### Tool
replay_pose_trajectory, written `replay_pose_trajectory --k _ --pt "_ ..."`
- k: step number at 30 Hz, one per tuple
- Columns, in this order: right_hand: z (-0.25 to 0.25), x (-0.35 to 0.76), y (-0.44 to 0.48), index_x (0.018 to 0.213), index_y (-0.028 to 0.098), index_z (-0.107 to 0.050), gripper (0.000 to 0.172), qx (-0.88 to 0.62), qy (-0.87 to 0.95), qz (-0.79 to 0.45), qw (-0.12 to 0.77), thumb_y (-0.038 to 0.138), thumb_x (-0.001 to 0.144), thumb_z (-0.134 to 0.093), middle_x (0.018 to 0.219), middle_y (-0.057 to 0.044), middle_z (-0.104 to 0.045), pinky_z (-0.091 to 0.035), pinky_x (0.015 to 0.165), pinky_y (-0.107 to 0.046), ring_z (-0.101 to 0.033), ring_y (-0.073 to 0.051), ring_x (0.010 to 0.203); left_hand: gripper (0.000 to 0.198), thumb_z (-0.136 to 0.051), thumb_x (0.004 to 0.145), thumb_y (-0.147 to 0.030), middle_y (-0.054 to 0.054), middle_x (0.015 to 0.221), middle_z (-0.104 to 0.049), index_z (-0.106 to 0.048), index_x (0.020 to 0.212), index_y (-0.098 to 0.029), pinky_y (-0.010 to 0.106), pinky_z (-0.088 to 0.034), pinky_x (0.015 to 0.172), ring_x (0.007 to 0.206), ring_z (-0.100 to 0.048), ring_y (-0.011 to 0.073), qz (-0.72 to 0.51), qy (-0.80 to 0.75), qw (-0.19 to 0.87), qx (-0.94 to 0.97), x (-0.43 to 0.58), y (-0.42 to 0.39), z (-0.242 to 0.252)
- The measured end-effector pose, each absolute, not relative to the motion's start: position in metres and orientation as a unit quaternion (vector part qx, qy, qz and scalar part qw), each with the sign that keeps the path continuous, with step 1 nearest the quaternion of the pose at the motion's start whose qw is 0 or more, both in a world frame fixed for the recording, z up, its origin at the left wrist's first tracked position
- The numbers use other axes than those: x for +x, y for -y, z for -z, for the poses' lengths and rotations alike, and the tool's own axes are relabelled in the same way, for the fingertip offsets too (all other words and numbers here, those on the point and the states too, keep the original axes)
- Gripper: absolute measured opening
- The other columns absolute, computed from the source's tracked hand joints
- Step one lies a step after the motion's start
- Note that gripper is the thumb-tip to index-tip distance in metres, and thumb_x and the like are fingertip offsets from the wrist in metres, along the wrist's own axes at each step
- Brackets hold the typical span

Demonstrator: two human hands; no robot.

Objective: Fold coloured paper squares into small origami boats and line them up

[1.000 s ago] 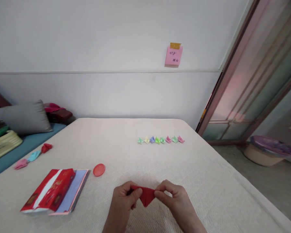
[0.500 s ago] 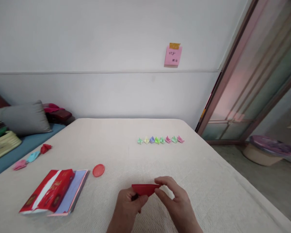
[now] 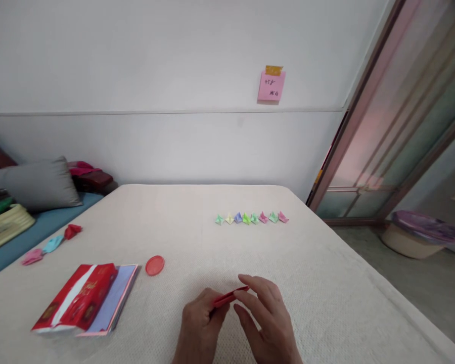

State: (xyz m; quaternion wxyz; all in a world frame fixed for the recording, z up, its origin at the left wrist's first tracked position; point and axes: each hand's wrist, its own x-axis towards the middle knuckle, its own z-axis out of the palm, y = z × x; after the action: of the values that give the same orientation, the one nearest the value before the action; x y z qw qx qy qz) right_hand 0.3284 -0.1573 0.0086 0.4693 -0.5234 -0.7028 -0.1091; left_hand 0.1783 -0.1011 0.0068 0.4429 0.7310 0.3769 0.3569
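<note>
A folded piece of red paper (image 3: 224, 299) is held slanting above the white tablecloth, its right end higher and its narrow edge toward me. My left hand (image 3: 201, 318) is closed round its left end, thumb in front. At the other end, my right hand (image 3: 265, 313) has its upper fingers on both sides of the paper, while its thumb hangs apart below. Part of the paper is hidden by the fingers.
Several small folded paper pieces (image 3: 246, 219) stand in a row farther back. To the left are a red round lid (image 3: 154, 265), a red packet (image 3: 78, 298) on coloured paper sheets (image 3: 114, 301), and crumpled-looking paper pieces (image 3: 53, 244). A wall (image 3: 174, 151) rises behind the table.
The red paper has turned from level to slanting, now narrow edge toward me. My right thumb has come away from it, and my right fingers have shifted left along it.
</note>
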Motion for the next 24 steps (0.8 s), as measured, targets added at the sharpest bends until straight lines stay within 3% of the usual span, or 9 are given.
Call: replay_pose_trajectory --k 4,9,12,16,19,24 --pt "-0.008 0.332 0.157 0.085 0.021 -0.057 0.019 -0.534 0.697 0.009 0.479 0.003 0.08 -0.056 0.114 -0.009 -0.059 -0.043 0.086 -0.041 -0.05 -0.025 0.104 0.015 -0.057 0.085 -0.02 0.004 0.073 -0.066 -0.07 0.078 -0.019 0.025 -0.041 0.063 0.068 -0.06 0.0181 -0.324 -0.367 0.408 0.77 0.178 0.1 -0.007" --pt "-0.014 0.339 0.155 0.07 0.023 -0.059 0.015 -0.565 0.598 -0.245 0.514 0.013 0.08 -0.058 0.115 -0.006 -0.06 -0.041 0.09 -0.04 -0.051 -0.026 0.111 0.009 -0.063 0.078 -0.015 0.002 0.068 -0.063 -0.068 0.072 -0.019 0.025 -0.039 0.061 0.065 -0.056 0.0172 -0.332 -0.375 0.413 0.76 0.179 0.099 -0.011" --pt "-0.017 0.34 0.154 0.066 0.022 -0.059 0.014 -0.564 0.505 -0.363 0.544 0.015 0.078 -0.059 0.116 -0.006 -0.06 -0.038 0.09 -0.039 -0.052 -0.026 0.109 0.004 -0.067 0.076 -0.02 0.0 0.067 -0.061 -0.068 0.08 -0.019 0.024 -0.037 0.058 0.061 -0.05 0.0148 -0.34 -0.35 0.522 0.7 0.18 0.1 -0.017" --pt "-0.014 0.337 0.151 0.065 0.02 -0.06 0.015 -0.474 0.438 -0.483 0.592 0.021 0.079 -0.062 0.108 -0.005 -0.059 -0.039 0.083 -0.034 -0.056 -0.023 0.096 0.028 -0.052 0.089 -0.038 0.001 0.066 -0.057 -0.069 0.089 -0.016 0.024 -0.037 0.054 0.059 -0.047 0.0131 -0.363 -0.286 0.714 0.527 0.181 0.102 -0.016" --pt "-0.01 0.331 0.15 0.064 0.018 -0.062 0.014 -0.411 0.384 -0.555 0.613 0.02 0.079 -0.063 0.106 -0.005 -0.059 -0.038 0.081 -0.033 -0.055 -0.021 0.09 0.025 -0.055 0.088 -0.034 0.0 0.063 -0.054 -0.069 0.094 -0.015 0.021 -0.032 0.048 0.053 -0.042 0.0096 -0.362 -0.274 0.796 0.4 0.185 0.102 -0.008" --pt "-0.008 0.325 0.148 0.06 0.017 -0.064 0.014 -0.38 0.322 -0.596 0.63 0.015 0.074 -0.067 0.106 -0.006 -0.061 -0.036 0.084 -0.034 -0.055 -0.022 0.091 0.016 -0.068 0.08 -0.022 -0.002 0.06 -0.051 -0.07 0.092 -0.012 0.02 -0.027 0.046 0.048 -0.038 0.0052 -0.33 -0.247 0.841 0.349 0.188 0.1 0.001"
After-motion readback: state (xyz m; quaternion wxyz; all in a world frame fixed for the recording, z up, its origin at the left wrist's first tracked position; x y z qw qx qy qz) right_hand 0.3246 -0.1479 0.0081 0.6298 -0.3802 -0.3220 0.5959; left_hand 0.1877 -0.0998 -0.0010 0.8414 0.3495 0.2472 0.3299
